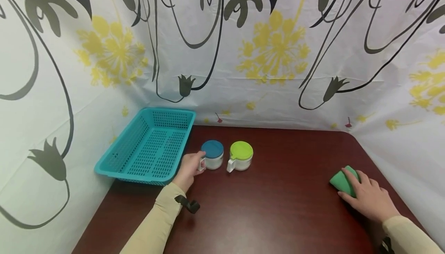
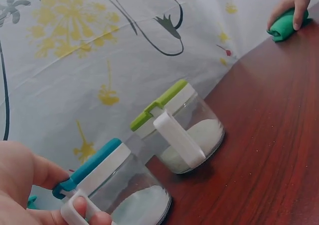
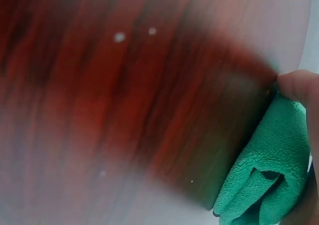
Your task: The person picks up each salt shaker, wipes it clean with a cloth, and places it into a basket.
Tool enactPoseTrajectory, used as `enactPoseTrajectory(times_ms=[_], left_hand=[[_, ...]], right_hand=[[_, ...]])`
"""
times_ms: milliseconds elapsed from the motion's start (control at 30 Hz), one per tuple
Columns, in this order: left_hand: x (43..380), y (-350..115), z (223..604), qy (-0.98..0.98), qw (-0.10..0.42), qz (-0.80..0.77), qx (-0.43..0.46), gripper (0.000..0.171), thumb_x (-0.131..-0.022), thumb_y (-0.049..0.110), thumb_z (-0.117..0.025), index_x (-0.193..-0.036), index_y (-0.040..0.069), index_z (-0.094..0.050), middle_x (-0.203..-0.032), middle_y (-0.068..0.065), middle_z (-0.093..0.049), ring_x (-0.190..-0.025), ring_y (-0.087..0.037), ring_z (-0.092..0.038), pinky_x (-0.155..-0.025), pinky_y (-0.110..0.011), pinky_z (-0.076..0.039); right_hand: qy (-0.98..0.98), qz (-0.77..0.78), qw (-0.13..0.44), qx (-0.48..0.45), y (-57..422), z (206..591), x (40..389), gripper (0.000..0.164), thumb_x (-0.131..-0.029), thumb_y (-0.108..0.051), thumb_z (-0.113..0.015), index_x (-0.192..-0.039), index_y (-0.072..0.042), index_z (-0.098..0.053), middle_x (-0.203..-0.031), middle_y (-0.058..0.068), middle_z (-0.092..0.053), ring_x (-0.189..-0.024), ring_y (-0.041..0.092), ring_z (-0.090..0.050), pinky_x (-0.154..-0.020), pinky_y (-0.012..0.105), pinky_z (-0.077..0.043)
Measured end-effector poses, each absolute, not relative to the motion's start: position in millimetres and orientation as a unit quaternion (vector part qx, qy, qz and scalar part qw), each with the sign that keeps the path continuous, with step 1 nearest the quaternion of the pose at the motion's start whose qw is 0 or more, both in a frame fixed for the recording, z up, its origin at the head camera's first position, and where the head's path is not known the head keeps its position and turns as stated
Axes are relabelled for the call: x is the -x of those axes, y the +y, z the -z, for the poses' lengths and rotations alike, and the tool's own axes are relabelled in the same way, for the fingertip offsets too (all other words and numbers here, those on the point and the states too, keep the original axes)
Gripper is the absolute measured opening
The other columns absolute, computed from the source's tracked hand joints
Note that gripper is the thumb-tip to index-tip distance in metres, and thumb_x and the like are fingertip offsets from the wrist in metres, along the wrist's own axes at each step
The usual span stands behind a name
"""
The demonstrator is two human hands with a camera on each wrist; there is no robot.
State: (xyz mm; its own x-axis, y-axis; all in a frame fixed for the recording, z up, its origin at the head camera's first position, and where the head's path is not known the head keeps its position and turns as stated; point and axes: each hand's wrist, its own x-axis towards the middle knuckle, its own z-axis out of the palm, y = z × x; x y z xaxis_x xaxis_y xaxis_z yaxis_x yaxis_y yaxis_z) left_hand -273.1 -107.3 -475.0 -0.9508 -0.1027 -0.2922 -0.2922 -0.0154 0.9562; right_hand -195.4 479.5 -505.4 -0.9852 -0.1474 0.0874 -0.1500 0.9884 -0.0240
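Observation:
My left hand [image 1: 191, 168] grips the white handle of a clear glass seasoning jar [image 1: 213, 160] with a blue lid. In the left wrist view, a finger passes through the handle of this blue-lidded jar [image 2: 139, 200], and another finger touches the lid's edge. White contents lie inside it. Just right of it stands a similar jar [image 1: 241, 157] with a lime-green lid, its handle toward me. Over at the table's right side, my right hand [image 1: 370, 196] holds a folded green cloth [image 1: 342, 181] against the tabletop. The right wrist view shows the cloth [image 3: 271, 155] folded beside the thumb.
A turquoise plastic basket [image 1: 156, 153] stands at the left, close beside my left hand. The dark red wooden table [image 1: 278, 207] ends at a white floral curtain [image 1: 222, 61] behind and at both sides.

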Motion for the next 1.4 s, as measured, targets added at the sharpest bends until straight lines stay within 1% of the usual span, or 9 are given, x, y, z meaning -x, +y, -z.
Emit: enactPoseTrajectory(times_ms=[200,300,400,567,800,933,1133,1267,1400], left_hand=[[270.7,-107.1,473.0,0.689,0.072,-0.706,0.147,0.035,-0.096,0.035,-0.064,-0.094,0.000,-0.065,-0.073,-0.011,-0.059,-0.072,-0.025,-0.061,-0.076,-0.037,-0.059],[267.7,-106.9,470.7,0.676,0.077,-0.717,0.149,0.034,-0.095,0.033,-0.065,-0.096,-0.001,-0.065,-0.071,-0.009,-0.058,-0.068,-0.021,-0.060,-0.073,-0.035,-0.059],[264.2,-106.0,466.6,0.665,0.072,-0.728,0.151,0.034,-0.095,0.032,-0.065,-0.100,-0.002,-0.064,-0.072,-0.008,-0.058,-0.068,-0.020,-0.059,-0.074,-0.035,-0.059],[255.9,-103.9,456.7,0.655,0.061,-0.736,0.158,0.035,-0.096,0.031,-0.064,-0.106,-0.002,-0.063,-0.076,-0.009,-0.058,-0.074,-0.022,-0.060,-0.083,-0.041,-0.058],[247.6,-102.8,447.5,0.647,0.061,-0.743,0.161,0.040,-0.095,0.033,-0.065,-0.115,-0.002,-0.062,-0.082,-0.009,-0.058,-0.074,-0.021,-0.060,-0.087,-0.043,-0.057],[245.1,-101.3,446.9,0.659,0.064,-0.732,0.162,0.043,-0.094,0.033,-0.067,-0.119,-0.002,-0.061,-0.085,-0.010,-0.058,-0.072,-0.020,-0.062,-0.080,-0.040,-0.059],[239.8,-96.1,443.7,0.665,0.062,-0.729,0.154,0.039,-0.093,0.032,-0.067,-0.109,-0.004,-0.063,-0.076,-0.009,-0.057,-0.069,-0.020,-0.061,-0.072,-0.037,-0.060],[234.6,-92.2,438.5,0.670,0.058,-0.726,0.145,0.034,-0.094,0.031,-0.066,-0.096,-0.003,-0.063,-0.074,-0.009,-0.055,-0.076,-0.023,-0.061,-0.078,-0.039,-0.059],[229.9,-89.8,435.0,0.678,0.061,-0.720,0.133,0.032,-0.096,0.031,-0.064,-0.089,0.000,-0.061,-0.074,-0.008,-0.054,-0.085,-0.026,-0.060,-0.087,-0.044,-0.056]], right_hand=[[-0.993,0.007,0.061,-0.099,479.0,506.3,196.4,0.097,-0.087,-0.050,-0.072,-0.161,-0.020,-0.017,-0.141,0.038,-0.033,-0.108,0.064,-0.047,-0.063,0.069,-0.046],[-0.991,0.009,0.073,-0.113,479.0,505.3,197.8,0.104,-0.079,-0.035,-0.081,-0.161,-0.019,-0.018,-0.140,0.038,-0.035,-0.105,0.063,-0.049,-0.063,0.067,-0.048],[-0.988,0.005,0.085,-0.129,480.6,502.5,200.0,0.111,-0.070,-0.018,-0.086,-0.160,-0.018,-0.020,-0.136,0.037,-0.038,-0.100,0.061,-0.053,-0.054,0.057,-0.050],[-0.989,-0.013,0.081,-0.121,483.1,500.5,202.0,0.113,-0.066,-0.002,-0.083,-0.159,-0.021,-0.023,-0.132,0.035,-0.042,-0.095,0.054,-0.057,-0.042,0.042,-0.044],[-0.988,-0.040,0.108,-0.104,482.6,496.0,197.2,0.110,-0.067,0.001,-0.078,-0.160,-0.025,-0.025,-0.129,0.030,-0.047,-0.069,0.033,-0.059,-0.040,0.039,-0.040],[-0.985,-0.043,0.126,-0.110,476.9,493.7,195.1,0.111,-0.067,-0.001,-0.077,-0.161,-0.028,-0.024,-0.135,0.026,-0.046,-0.076,0.036,-0.061,-0.039,0.038,-0.039],[-0.970,-0.032,0.192,-0.146,453.5,484.9,196.7,0.110,-0.062,0.001,-0.076,-0.158,-0.031,-0.033,-0.141,0.018,-0.050,-0.112,0.042,-0.058,-0.039,0.041,-0.040],[-0.952,-0.020,0.240,-0.189,432.2,476.4,197.9,0.106,-0.058,0.001,-0.079,-0.154,-0.027,-0.042,-0.141,0.018,-0.053,-0.114,0.043,-0.057,-0.059,0.056,-0.053],[-0.940,-0.014,0.261,-0.218,412.7,467.9,199.3,0.102,-0.058,-0.002,-0.080,-0.152,-0.023,-0.046,-0.141,0.017,-0.054,-0.117,0.043,-0.055,-0.088,0.064,-0.047]])
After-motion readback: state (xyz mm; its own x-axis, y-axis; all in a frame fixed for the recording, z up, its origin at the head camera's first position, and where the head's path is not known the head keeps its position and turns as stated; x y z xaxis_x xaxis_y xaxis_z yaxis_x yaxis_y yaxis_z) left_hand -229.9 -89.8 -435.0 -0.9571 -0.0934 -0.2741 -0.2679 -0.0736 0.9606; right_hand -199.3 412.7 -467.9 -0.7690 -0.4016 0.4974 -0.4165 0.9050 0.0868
